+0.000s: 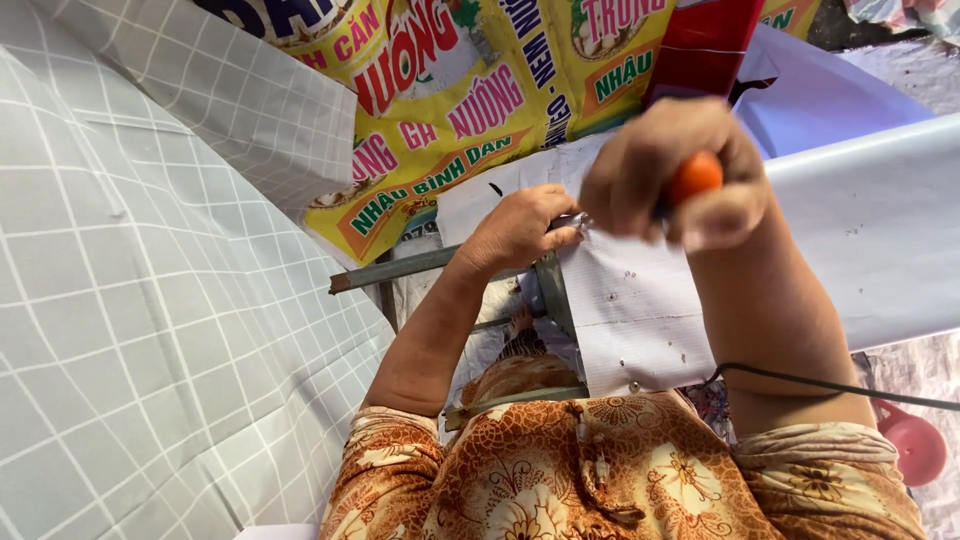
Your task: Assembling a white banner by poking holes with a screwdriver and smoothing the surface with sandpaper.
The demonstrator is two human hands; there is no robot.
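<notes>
My right hand point(668, 170) is closed around a tool with an orange handle point(695, 176), its tip pointing at the edge of a white sheet point(860, 230). My left hand point(520, 228) presses on the sheet's corner where it lies over a grey metal frame bar point(400, 268), its fingertips pinching a small metal piece next to the tool's tip. The sheet shows several small holes or screws. The tool's shaft is hidden behind my right hand.
A grey tarp with a white grid point(130, 300) fills the left. A yellow printed banner point(450, 110) hangs behind the frame. A black cable point(830, 388) runs by my right arm. A pink plastic object point(915, 445) lies at the lower right.
</notes>
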